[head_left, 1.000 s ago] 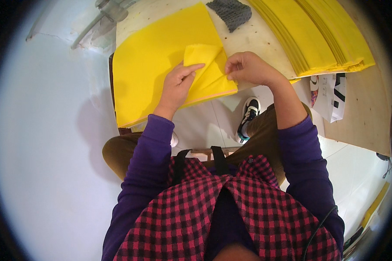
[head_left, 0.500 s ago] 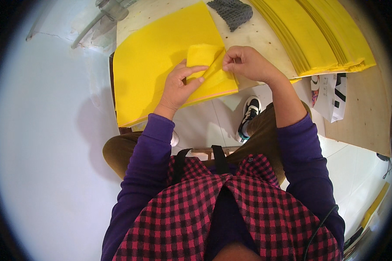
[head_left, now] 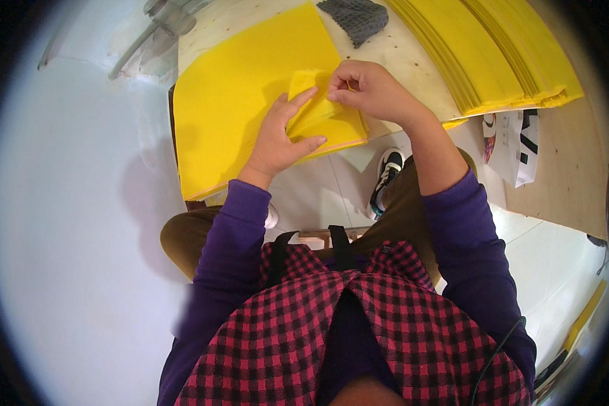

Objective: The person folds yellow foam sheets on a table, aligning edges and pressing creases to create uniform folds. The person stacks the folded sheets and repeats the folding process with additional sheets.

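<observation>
A stack of large yellow sheets (head_left: 230, 95), thin and cloth-like or paper-like, lies on the table in front of me. Near its right front corner a smaller folded yellow piece (head_left: 304, 81) rests on top, partly raised. My left hand (head_left: 281, 135) lies along the left side of that fold, with thumb and fingers spread. The thumb and fingers of my right hand (head_left: 369, 91) are pinched together at the fold's right edge; the fingertips partly cover what they grip.
Thick piles of yellow sheets (head_left: 467, 54) stand at the back right of the wooden table (head_left: 399, 74). A dark grey textured cloth (head_left: 356, 21) lies behind the work. Below the table's right side is a white printed bag (head_left: 514, 149). The pale wall (head_left: 74, 203) is at left.
My right hand has shifted left with the fold's edge, closer to my left hand. The left hand's fingers have spread wider, and the flap has been turned further over.
</observation>
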A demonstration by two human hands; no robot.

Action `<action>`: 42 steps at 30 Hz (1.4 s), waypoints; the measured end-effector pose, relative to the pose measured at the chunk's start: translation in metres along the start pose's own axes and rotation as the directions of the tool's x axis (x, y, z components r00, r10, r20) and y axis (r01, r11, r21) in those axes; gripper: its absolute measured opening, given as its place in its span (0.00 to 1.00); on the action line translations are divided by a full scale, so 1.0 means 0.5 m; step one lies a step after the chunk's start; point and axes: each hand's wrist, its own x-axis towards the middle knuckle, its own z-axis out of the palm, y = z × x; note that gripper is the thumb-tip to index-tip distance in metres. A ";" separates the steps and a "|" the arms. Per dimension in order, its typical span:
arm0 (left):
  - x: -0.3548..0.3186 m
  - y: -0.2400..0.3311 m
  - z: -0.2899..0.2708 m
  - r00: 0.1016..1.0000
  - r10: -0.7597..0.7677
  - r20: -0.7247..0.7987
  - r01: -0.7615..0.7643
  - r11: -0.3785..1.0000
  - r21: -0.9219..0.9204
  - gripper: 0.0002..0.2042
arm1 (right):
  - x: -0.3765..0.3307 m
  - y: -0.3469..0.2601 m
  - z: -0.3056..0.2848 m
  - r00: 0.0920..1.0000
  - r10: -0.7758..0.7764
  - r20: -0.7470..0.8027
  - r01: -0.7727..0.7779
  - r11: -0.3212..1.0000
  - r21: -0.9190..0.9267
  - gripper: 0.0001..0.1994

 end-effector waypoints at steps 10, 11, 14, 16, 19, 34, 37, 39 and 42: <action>0.003 -0.015 0.014 0.998 -0.021 -0.061 0.020 1.000 -0.019 0.28 | 0.016 0.002 0.010 0.998 -0.003 -0.065 0.005 0.999 0.037 0.08; 0.002 -0.018 0.014 0.998 -0.019 -0.067 0.015 0.999 -0.051 0.27 | 0.014 0.001 0.010 0.998 -0.017 -0.054 0.020 0.999 0.045 0.06; -0.001 -0.022 0.016 0.997 -0.025 -0.074 0.016 0.992 -0.122 0.25 | 0.007 -0.005 0.002 0.999 0.032 -0.038 -0.030 0.998 0.055 0.04; -0.001 -0.024 0.017 0.996 -0.042 -0.084 0.028 0.987 -0.158 0.24 | 0.004 -0.007 -0.006 0.998 -0.005 -0.067 0.009 0.998 0.057 0.04; -0.002 -0.025 0.014 0.994 -0.086 -0.072 0.072 0.981 -0.182 0.25 | -0.005 -0.002 -0.026 0.992 0.077 -0.101 -0.065 0.991 0.116 0.05; -0.004 -0.019 0.017 0.982 -0.022 -0.187 -0.005 0.989 -0.146 0.25 | -0.051 0.017 -0.036 0.908 0.261 0.326 -0.272 0.962 -0.013 0.11; -0.006 -0.027 0.012 0.992 -0.035 -0.120 0.010 0.981 -0.196 0.17 | -0.044 0.023 -0.025 0.915 0.286 0.284 -0.293 0.956 -0.017 0.07; -0.006 -0.033 0.009 0.995 -0.028 -0.094 0.007 0.975 -0.221 0.14 | -0.043 0.024 -0.024 0.932 0.244 0.266 -0.246 0.969 -0.027 0.05; -0.004 -0.039 0.006 0.997 -0.047 -0.061 0.034 0.980 -0.194 0.14 | -0.042 0.021 -0.023 0.941 0.239 0.238 -0.241 0.970 -0.022 0.04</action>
